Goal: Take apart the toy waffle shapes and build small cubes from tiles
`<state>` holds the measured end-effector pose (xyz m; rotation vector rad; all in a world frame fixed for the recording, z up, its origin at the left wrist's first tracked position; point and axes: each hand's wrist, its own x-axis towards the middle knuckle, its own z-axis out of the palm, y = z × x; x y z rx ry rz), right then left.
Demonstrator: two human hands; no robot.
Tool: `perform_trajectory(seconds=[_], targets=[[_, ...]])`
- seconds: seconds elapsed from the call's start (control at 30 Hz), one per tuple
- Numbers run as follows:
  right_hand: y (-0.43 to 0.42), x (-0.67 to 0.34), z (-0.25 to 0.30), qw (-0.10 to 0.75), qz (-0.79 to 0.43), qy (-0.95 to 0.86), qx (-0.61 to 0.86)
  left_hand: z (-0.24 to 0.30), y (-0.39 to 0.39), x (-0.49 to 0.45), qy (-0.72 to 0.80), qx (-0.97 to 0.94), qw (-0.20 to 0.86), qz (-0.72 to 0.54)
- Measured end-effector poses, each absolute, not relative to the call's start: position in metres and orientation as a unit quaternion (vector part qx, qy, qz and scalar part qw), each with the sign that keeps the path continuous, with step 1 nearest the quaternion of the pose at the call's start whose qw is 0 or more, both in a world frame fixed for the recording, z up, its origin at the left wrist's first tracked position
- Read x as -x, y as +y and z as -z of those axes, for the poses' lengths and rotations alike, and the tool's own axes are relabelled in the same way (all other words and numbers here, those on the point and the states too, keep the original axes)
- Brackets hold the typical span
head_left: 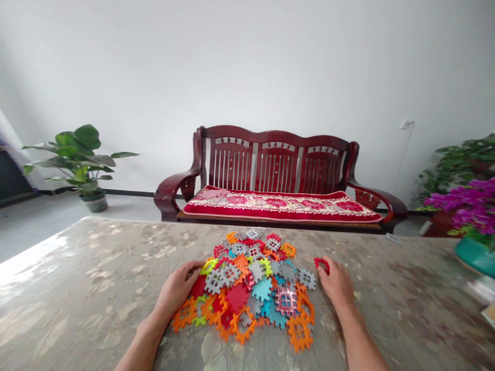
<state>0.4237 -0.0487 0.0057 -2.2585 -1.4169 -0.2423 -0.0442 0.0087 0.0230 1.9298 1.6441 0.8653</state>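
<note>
A heap of flat plastic interlocking pieces (237, 297) with toothed edges lies between my hands, in red, orange, grey, blue and yellow-green. Some are solid and others have window-like or ring-shaped openings. My left hand (178, 286) rests at the heap's left side, thumb and forefinger apart, fingertips by a yellow-green piece (209, 266); its other fingers are hidden. To the right of the heap, my right hand (337, 282) has a red ring-shaped interlocking piece (322, 265) at its thumb and fingertips. A grey window piece (307, 279) lies just left of that hand.
The heap lies on a table with a patterned cover (96, 288). One grey piece (394, 238) sits apart near the far edge. Purple flowers in a teal pot (475, 256) stand at right. Beyond are a wooden bench (276, 159) and a potted plant (93, 201).
</note>
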Motion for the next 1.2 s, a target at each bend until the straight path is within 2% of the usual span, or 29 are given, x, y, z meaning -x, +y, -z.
perform_trajectory(seconds=[0.13,0.4,1.0,1.2], targets=[[-0.048,-0.43,0.0,0.267,0.101,-0.51,0.812,-0.022,0.009,0.045,0.597,-0.701,0.232,-0.313],[-0.048,-0.429,-0.004,0.211,0.124,-0.489,0.837,-0.02,0.011,0.046,0.597,-0.705,0.233,-0.304],[-0.041,-0.438,0.002,0.251,0.082,-0.47,0.842,-0.023,0.009,0.044,0.604,-0.704,0.214,-0.307],[-0.042,-0.441,0.005,0.299,0.057,-0.459,0.835,-0.021,0.009,0.044,0.6,-0.704,0.22,-0.309]])
